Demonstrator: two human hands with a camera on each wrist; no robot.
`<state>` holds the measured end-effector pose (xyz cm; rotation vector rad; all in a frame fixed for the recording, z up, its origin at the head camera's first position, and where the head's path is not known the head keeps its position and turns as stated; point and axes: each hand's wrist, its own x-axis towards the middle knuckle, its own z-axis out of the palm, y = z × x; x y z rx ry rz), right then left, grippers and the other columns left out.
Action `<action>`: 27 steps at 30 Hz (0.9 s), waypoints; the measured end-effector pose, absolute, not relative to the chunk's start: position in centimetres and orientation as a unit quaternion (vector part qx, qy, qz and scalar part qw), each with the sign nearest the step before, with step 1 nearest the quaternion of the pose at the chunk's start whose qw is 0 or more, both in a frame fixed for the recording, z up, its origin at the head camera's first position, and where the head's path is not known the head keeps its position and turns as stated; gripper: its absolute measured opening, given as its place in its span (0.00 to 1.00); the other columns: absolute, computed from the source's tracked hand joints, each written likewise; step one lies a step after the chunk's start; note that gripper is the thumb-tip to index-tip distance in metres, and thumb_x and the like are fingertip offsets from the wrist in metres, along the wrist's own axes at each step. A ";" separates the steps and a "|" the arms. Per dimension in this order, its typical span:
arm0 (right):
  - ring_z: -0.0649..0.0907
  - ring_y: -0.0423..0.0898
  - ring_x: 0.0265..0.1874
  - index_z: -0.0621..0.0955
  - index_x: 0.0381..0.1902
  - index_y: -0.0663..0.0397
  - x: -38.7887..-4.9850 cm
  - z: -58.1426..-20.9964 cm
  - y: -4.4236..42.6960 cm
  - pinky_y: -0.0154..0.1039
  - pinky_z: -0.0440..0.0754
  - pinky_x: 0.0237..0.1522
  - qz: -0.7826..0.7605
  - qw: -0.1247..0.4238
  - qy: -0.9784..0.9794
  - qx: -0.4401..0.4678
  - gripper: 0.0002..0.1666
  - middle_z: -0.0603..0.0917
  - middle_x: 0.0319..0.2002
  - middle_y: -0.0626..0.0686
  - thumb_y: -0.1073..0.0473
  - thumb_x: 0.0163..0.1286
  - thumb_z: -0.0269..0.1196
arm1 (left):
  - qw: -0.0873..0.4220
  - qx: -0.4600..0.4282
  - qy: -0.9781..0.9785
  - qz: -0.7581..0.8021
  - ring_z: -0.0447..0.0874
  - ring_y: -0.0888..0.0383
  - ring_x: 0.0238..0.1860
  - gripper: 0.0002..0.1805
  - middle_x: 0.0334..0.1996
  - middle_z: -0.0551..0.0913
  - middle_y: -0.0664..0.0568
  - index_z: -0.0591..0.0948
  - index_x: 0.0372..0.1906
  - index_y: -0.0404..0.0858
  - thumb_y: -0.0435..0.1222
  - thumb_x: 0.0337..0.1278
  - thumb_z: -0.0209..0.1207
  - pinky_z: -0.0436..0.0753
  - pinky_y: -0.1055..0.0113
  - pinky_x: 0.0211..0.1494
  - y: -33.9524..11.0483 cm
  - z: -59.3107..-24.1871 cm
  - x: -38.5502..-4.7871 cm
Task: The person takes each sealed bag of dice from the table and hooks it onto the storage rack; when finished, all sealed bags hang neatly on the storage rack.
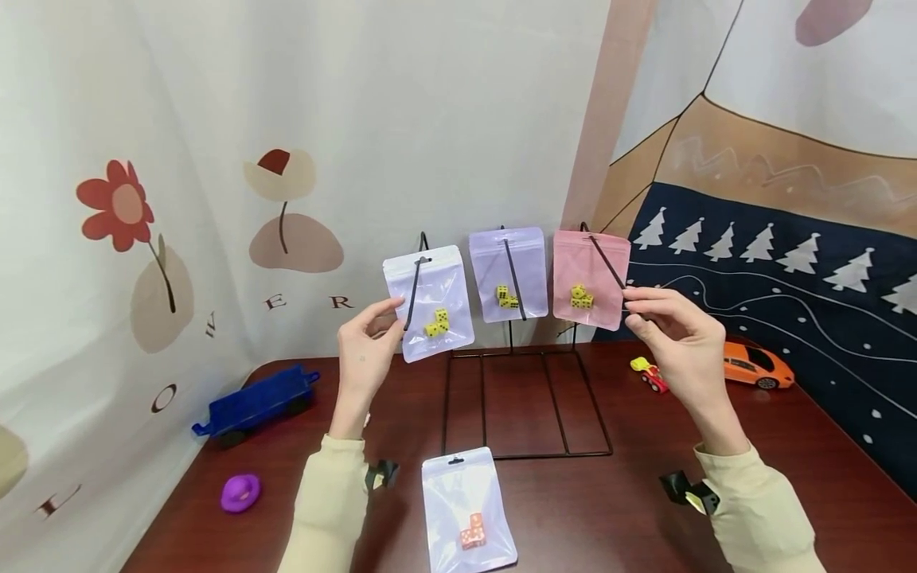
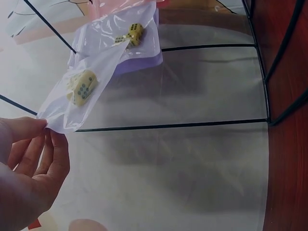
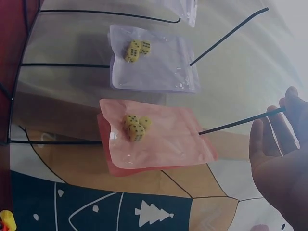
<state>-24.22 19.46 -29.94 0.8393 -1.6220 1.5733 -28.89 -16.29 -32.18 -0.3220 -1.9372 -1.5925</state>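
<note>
My left hand [image 1: 367, 344] pinches the lower left edge of a pale zip bag [image 1: 451, 290] holding yellow dice, which hangs tilted on the left hook of a black wire rack [image 1: 530, 458]. In the left wrist view, thumb and fingers grip the corner of this pale bag [image 2: 60, 115]. My right hand [image 1: 680, 334] has its fingertips on the free end of the right hook [image 3: 240, 122]. On that hook hangs a pink zip bag [image 1: 602, 247] with yellow dice. Between them a lilac bag [image 1: 487, 263], also with yellow dice, hangs on the middle hook.
Nearest the camera, a pale zip bag [image 1: 458, 485] with orange dice lies on the dark red table. A blue toy trailer [image 1: 254, 406] and a purple toy hat [image 1: 239, 493] lie to the left; an orange toy car [image 1: 752, 366] and a small red-yellow toy [image 1: 650, 376] to the right.
</note>
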 end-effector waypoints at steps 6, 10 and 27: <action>0.80 0.50 0.47 0.79 0.37 0.82 -24.2 -29.6 19.4 0.32 0.79 0.50 0.607 0.363 -0.626 0.329 0.12 0.82 0.44 0.63 0.87 0.54 0.59 | 0.304 -0.123 -0.724 -0.607 0.84 0.63 0.32 0.14 0.36 0.85 0.39 0.85 0.46 0.34 0.24 0.52 0.64 0.82 0.75 0.40 -16.7 -32.4 -30.4; 0.80 0.50 0.48 0.79 0.37 0.82 -24.1 -29.5 19.5 0.31 0.79 0.50 0.601 0.367 -0.630 0.328 0.12 0.82 0.44 0.62 0.87 0.54 0.59 | 0.299 -0.127 -0.721 -0.613 0.83 0.64 0.31 0.14 0.37 0.83 0.34 0.83 0.46 0.28 0.22 0.52 0.63 0.81 0.77 0.38 -16.2 -31.3 -30.1; 0.80 0.50 0.48 0.79 0.37 0.82 -24.4 -29.8 19.5 0.31 0.79 0.50 0.589 0.370 -0.635 0.337 0.12 0.82 0.44 0.65 0.88 0.52 0.59 | 0.307 -0.115 -0.742 -0.585 0.83 0.50 0.35 0.14 0.38 0.83 0.33 0.82 0.48 0.26 0.21 0.54 0.61 0.80 0.77 0.36 -15.5 -30.4 -30.3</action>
